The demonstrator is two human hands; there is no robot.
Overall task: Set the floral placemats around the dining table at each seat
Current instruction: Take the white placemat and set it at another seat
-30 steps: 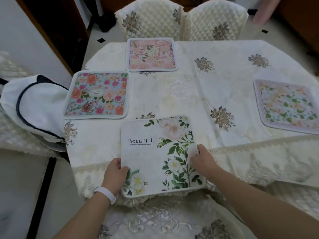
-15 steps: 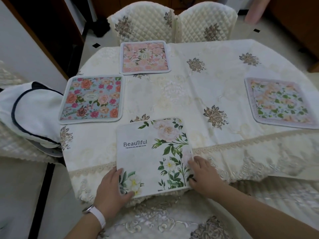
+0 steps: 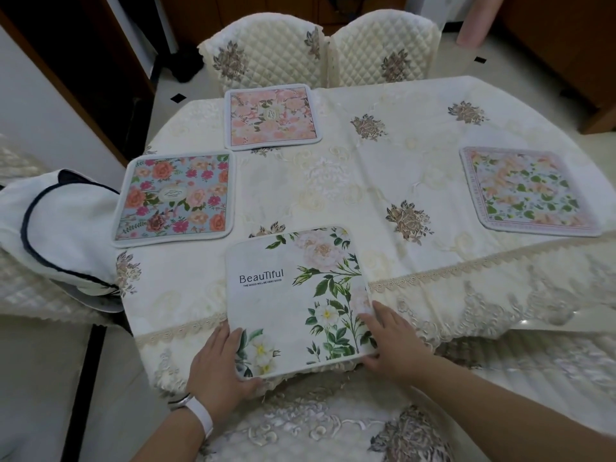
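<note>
A white placemat printed "Beautiful" with green leaves and pale flowers lies at the near edge of the dining table, its near side overhanging the edge. My left hand grips its near left corner and my right hand grips its near right corner. A blue placemat with red and orange flowers lies at the left seat. A pink floral placemat lies at the far seat. A pale placemat with green leaves lies at the right.
A cream embroidered tablecloth covers the table and hangs over its edges. Two quilted cream chairs stand at the far side. A white cushion with navy piping sits on a chair at the left. A covered chair seat is right below me.
The white placemat has slid a little away from me onto the table, and both hands have shifted down to its near corners.
</note>
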